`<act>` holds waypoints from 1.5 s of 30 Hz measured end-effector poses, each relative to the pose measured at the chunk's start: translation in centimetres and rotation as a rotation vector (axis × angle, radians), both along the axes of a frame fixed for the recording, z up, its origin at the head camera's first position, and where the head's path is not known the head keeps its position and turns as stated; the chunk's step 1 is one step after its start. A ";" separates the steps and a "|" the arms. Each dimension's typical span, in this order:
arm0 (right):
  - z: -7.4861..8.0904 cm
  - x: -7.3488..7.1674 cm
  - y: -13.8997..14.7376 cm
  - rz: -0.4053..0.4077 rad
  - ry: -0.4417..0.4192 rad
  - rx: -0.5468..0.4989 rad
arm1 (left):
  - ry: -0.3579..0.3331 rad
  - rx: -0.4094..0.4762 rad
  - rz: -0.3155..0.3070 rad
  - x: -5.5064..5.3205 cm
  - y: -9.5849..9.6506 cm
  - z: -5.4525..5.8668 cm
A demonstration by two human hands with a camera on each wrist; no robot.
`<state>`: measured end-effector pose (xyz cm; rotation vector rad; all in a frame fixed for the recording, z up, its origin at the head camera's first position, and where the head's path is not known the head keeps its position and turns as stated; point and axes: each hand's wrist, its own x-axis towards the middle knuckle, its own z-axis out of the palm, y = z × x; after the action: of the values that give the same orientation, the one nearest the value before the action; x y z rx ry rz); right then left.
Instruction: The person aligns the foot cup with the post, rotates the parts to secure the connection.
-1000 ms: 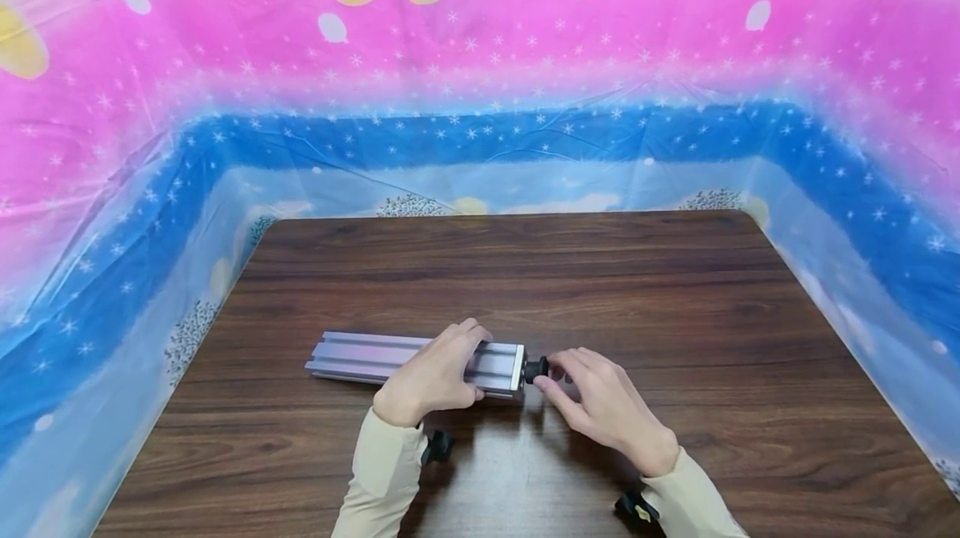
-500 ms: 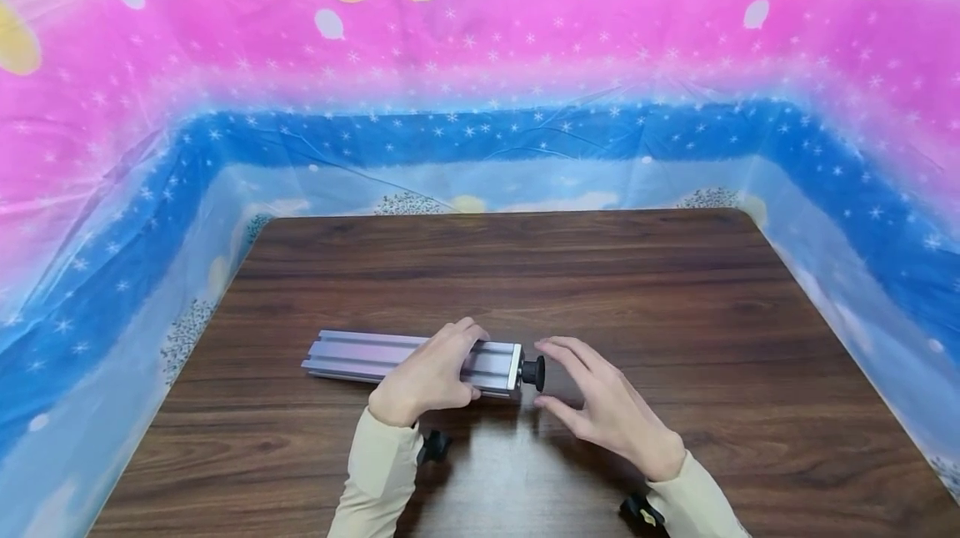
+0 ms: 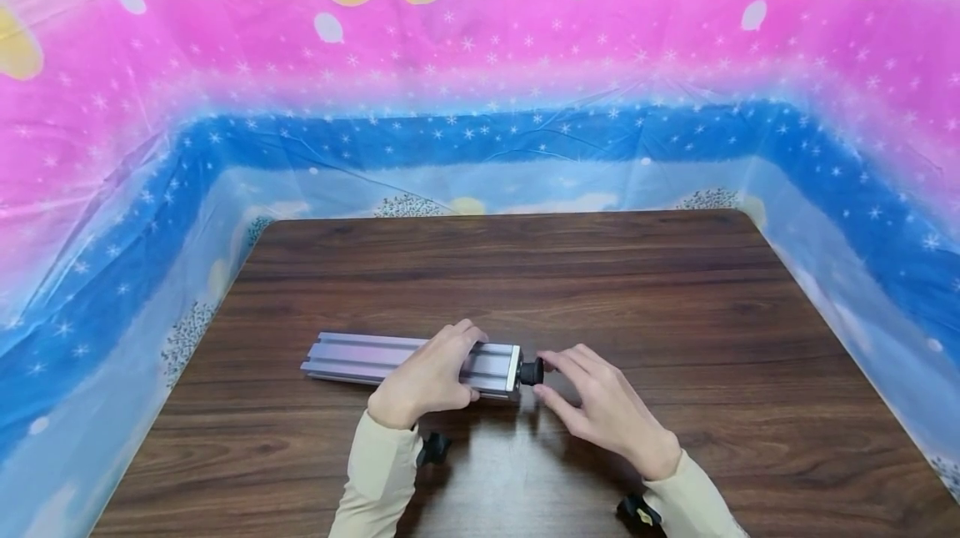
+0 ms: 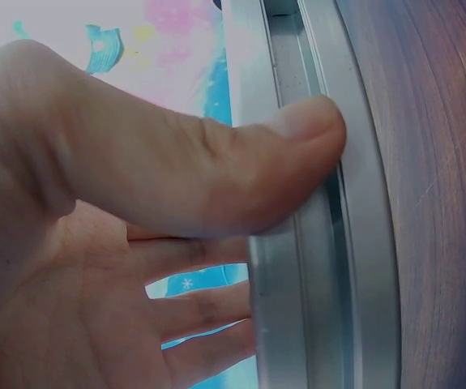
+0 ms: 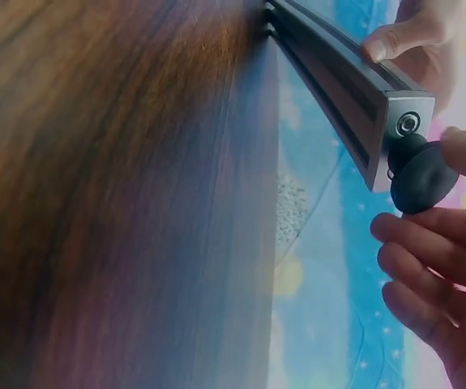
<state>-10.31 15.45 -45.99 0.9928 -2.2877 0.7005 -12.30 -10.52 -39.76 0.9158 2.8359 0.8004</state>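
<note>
A silver aluminium profile (image 3: 360, 357) with long grooves lies on the table, a pale end plate (image 3: 513, 371) on its right end. My left hand (image 3: 431, 379) grips it from above, near its right half. In the left wrist view the thumb (image 4: 241, 174) presses across the grooved side (image 4: 322, 324), the other fingers passing behind. A black round knob (image 3: 532, 372) sticks out of the end plate. My right hand (image 3: 607, 409) pinches this knob between thumb and forefinger; in the right wrist view its remaining fingers (image 5: 427, 267) are loosely bent. A round socket (image 5: 408, 123) shows beside the knob.
The dark wood-grain table (image 3: 525, 271) extends behind and to both sides of the profile. A pink and blue printed cloth (image 3: 480, 138) hangs around its back and sides. Black devices (image 3: 433, 449) sit at both wrists by the sleeves.
My right fingers were at the knob, spread apart off it half a second ago, and have closed on it again. The left hand and the profile have stayed nearly still.
</note>
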 end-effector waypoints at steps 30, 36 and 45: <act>0.5 0.1 0.0 0.090 -0.025 0.035 | 0.019 -0.009 -0.014 -0.3 0.0 -0.1; 0.1 0.0 0.0 0.047 -0.020 0.027 | 0.018 -0.008 -0.003 -0.3 0.0 -0.1; -0.1 -0.3 -0.7 -0.099 -0.024 0.046 | 0.019 -0.004 -0.018 -0.2 0.0 -0.1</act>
<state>-10.57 14.72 -46.14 0.8894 -2.3659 0.6238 -12.55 -10.47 -39.85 0.9529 2.8400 0.7874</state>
